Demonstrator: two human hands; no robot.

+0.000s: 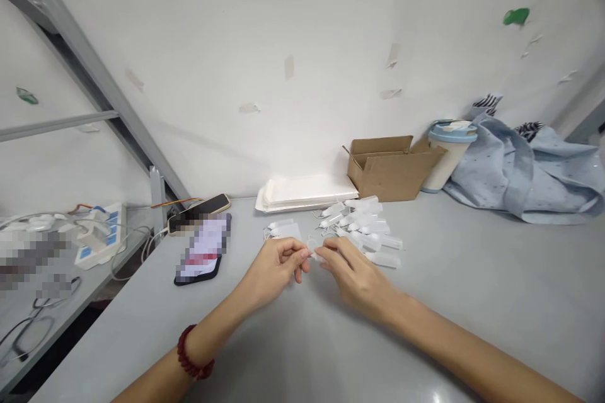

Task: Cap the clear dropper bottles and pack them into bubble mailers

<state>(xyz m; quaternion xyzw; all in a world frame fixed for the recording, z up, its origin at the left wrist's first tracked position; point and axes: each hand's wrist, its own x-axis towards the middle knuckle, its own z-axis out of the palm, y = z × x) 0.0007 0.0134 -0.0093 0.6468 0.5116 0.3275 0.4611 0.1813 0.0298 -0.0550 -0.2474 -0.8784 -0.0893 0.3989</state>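
Note:
My left hand (278, 263) and my right hand (348, 271) meet above the middle of the grey table (472, 289). Both pinch a small clear plastic piece (312, 247) between their fingertips; its exact shape is too small to make out. A red bead bracelet (191, 354) circles my left wrist. Just beyond my fingers lies a pile of several small translucent plastic bottles with white caps (366, 227). One more packet of the same kind (283, 228) lies to the left of the pile.
A stack of flat white bags (307, 192) and an open cardboard box (390, 167) stand by the wall. A lidded cup (449, 151) and blue cloth (524, 167) lie at the back right. Two phones (201, 245) and a power strip (101, 233) sit left.

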